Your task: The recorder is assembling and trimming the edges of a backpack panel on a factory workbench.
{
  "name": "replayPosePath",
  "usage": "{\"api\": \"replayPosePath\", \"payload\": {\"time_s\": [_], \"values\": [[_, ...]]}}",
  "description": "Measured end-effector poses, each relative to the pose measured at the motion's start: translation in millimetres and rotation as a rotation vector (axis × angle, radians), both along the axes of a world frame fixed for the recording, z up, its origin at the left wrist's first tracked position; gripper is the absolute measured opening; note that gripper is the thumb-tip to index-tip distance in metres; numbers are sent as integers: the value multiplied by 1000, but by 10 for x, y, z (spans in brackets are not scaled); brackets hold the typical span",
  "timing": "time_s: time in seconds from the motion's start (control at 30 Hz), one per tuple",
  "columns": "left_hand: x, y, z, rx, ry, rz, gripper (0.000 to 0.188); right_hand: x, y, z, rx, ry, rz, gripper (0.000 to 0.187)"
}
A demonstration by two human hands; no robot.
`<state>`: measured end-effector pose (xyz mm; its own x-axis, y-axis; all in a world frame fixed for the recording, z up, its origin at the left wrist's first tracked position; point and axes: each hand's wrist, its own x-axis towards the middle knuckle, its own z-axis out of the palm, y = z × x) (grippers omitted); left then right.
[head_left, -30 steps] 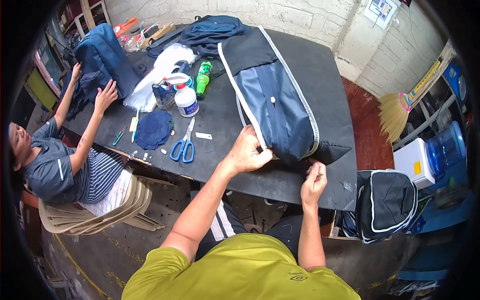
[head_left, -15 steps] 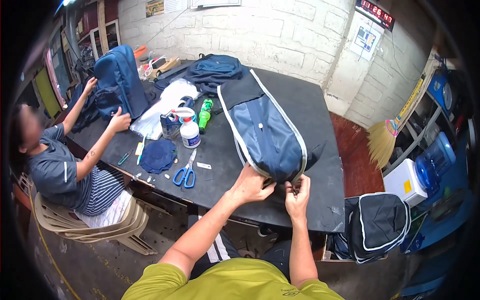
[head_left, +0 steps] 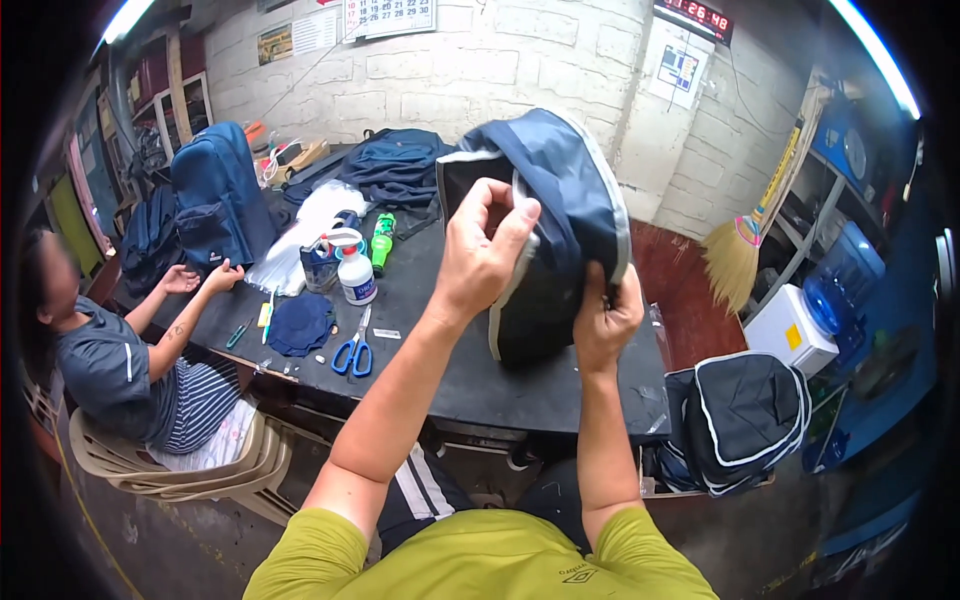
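A partly sewn navy and black bag (head_left: 565, 165) with white-bound edges is held up over the near part of the table. My left hand (head_left: 478, 250) pinches its white-bound edge on the left, thumb against bent fingers. Lower down on the right, my right hand (head_left: 608, 322) grips the dark cloth, its thumb lying on top and some fingers hidden behind the fabric. The bag stands folded over, with its dark inside showing on the left. Blue-handled scissors (head_left: 353, 352) lie to the left of my left forearm.
On the black table (head_left: 430, 385) stand a white spray bottle (head_left: 357, 278) and a green bottle (head_left: 382, 240), near dark round cloth pieces (head_left: 302, 325). A co-worker's hands (head_left: 205, 280) are by a blue backpack (head_left: 222, 195). More bag pieces (head_left: 750, 420) sit at lower right.
My hands have raised the bag from the table and tipped it upright, folding it over. The co-worker's hands have dropped lower beside the backpack. The view has tilted upward.
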<state>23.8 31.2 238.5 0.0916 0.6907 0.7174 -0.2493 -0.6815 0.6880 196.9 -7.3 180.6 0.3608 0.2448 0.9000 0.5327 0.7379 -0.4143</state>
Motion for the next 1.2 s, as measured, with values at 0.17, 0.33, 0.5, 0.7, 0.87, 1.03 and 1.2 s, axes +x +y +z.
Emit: {"api": "replayPosePath", "payload": {"time_s": [0.17,0.33,0.5,0.7,0.87,1.03,1.2], "values": [[-160,-259,61,-8,145,159,15,-43,-48,89,-37,-59,-18,18],[-327,-80,-53,-54,30,110,17,-40,-1,117,-101,-101,-55,25],[-165,-342,-109,-6,94,136,46,26,-10,183,-150,-28,-37,29],[-102,-312,-138,79,59,202,26,-86,-147,504,-194,53,15,25],[-189,-177,165,33,-14,145,17,-196,-103,752,-170,6,150,51],[-236,-13,178,79,46,263,18,-272,-84,866,-236,-121,-50,90],[-126,-88,181,118,101,322,21,-287,-59,920,-321,-199,-250,108]]}}
